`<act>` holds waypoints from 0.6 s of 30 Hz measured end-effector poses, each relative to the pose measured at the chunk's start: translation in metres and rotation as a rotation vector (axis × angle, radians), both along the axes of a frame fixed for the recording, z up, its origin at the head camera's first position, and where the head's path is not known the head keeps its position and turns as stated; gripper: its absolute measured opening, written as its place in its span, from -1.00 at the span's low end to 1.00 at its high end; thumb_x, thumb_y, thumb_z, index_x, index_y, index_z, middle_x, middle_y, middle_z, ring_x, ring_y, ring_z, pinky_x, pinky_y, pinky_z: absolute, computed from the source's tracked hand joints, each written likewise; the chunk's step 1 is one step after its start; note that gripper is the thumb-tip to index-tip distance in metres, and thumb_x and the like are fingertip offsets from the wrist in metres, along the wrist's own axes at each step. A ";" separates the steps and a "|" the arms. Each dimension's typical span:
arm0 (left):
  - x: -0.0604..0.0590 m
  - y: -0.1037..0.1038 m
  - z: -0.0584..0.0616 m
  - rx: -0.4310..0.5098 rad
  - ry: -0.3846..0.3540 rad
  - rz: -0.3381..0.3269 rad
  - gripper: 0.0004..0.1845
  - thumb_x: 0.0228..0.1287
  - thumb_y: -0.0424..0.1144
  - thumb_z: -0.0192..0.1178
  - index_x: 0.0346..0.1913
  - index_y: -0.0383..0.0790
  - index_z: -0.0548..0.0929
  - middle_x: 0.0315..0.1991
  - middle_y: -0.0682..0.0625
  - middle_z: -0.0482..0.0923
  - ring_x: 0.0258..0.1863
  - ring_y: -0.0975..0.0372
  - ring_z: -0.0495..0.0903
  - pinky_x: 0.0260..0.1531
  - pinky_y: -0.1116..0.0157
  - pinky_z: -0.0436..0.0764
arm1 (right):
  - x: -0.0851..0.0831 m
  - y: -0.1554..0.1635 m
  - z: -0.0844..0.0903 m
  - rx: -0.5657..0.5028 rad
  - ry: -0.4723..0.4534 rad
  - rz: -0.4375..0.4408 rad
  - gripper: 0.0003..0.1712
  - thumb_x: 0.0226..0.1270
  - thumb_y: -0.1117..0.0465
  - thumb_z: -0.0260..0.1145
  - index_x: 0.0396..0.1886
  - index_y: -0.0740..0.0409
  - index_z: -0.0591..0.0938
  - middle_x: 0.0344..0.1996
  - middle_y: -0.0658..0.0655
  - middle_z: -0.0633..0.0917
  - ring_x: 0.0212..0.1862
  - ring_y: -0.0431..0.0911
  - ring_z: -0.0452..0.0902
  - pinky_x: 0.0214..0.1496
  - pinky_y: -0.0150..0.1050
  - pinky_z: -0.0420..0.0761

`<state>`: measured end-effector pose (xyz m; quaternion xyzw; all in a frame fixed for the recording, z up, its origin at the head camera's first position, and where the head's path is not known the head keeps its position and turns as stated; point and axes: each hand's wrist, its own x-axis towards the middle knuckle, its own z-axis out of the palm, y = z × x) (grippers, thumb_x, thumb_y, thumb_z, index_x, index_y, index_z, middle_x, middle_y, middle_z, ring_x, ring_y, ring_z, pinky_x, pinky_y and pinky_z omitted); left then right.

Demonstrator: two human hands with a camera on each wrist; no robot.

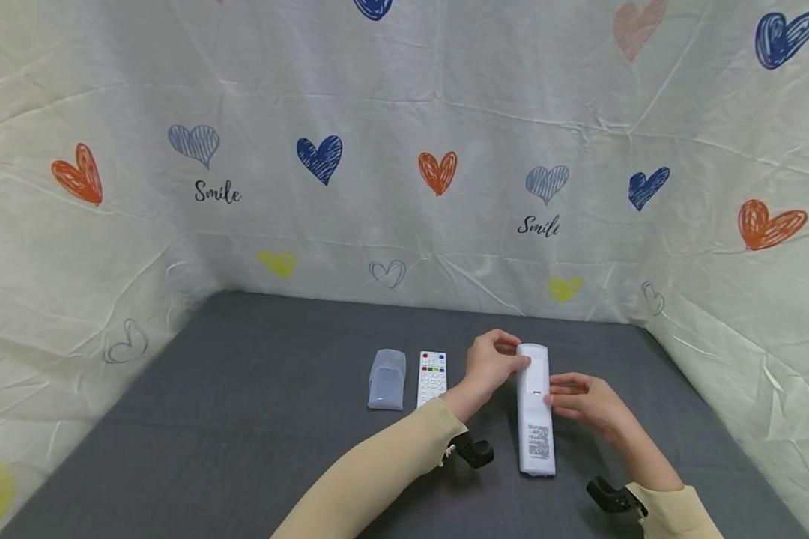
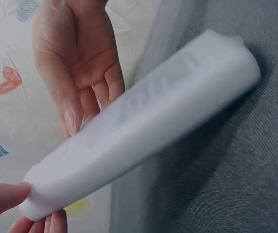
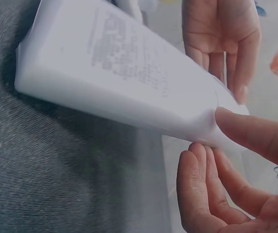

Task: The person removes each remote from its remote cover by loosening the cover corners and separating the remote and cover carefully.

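Long white remote (image 1: 535,412), label side up, tilted over grey surface (image 1: 209,419), right of button remote (image 1: 434,372). Left hand (image 1: 488,364): grip pinching its unlabelled end. Right hand (image 1: 588,406): grip pinching its side. Pale case (image 1: 386,383) just left of button remote.

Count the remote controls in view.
2. The left hand and right hand hold a white remote control, its back showing; a button-side-up remote lies to its left on the grey cloth, partly hidden by the left forearm. Others may be hidden.
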<state>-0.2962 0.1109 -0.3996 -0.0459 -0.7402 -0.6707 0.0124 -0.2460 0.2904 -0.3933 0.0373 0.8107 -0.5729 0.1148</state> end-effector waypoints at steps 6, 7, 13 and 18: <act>0.003 -0.002 0.009 0.042 0.047 -0.017 -0.74 -0.04 -0.39 0.44 -0.24 -0.14 0.66 -0.30 0.02 0.66 -0.37 0.29 0.64 -0.43 0.34 0.66 | 0.000 0.000 0.005 -0.013 0.021 0.010 -0.31 0.16 0.19 0.42 0.20 0.43 0.39 -0.03 0.24 0.62 -0.15 -0.17 0.62 0.03 -0.09 0.64; 0.003 -0.003 0.010 0.048 0.051 -0.018 -0.74 -0.05 -0.40 0.44 -0.24 -0.14 0.66 -0.30 0.02 0.66 -0.38 0.29 0.64 -0.44 0.35 0.66 | 0.000 0.000 0.006 -0.010 0.026 0.017 -0.31 0.17 0.18 0.41 0.21 0.43 0.38 -0.02 0.24 0.62 -0.15 -0.18 0.62 0.04 -0.08 0.63; 0.006 -0.004 0.019 0.044 0.080 -0.020 -0.72 -0.06 -0.40 0.45 -0.24 -0.10 0.67 -0.28 0.05 0.67 -0.40 0.30 0.65 -0.41 0.33 0.65 | 0.000 -0.001 0.014 -0.020 0.040 0.010 -0.30 0.17 0.16 0.41 0.22 0.42 0.38 -0.01 0.21 0.61 -0.12 -0.20 0.62 0.08 -0.09 0.61; 0.008 -0.004 0.027 0.051 0.097 -0.020 -0.72 -0.07 -0.41 0.45 -0.25 -0.10 0.68 -0.27 0.05 0.68 -0.39 0.30 0.66 -0.39 0.32 0.66 | 0.001 -0.001 0.021 -0.020 0.059 0.018 -0.31 0.18 0.15 0.40 0.21 0.43 0.39 -0.05 0.18 0.64 -0.14 -0.21 0.62 0.06 -0.11 0.62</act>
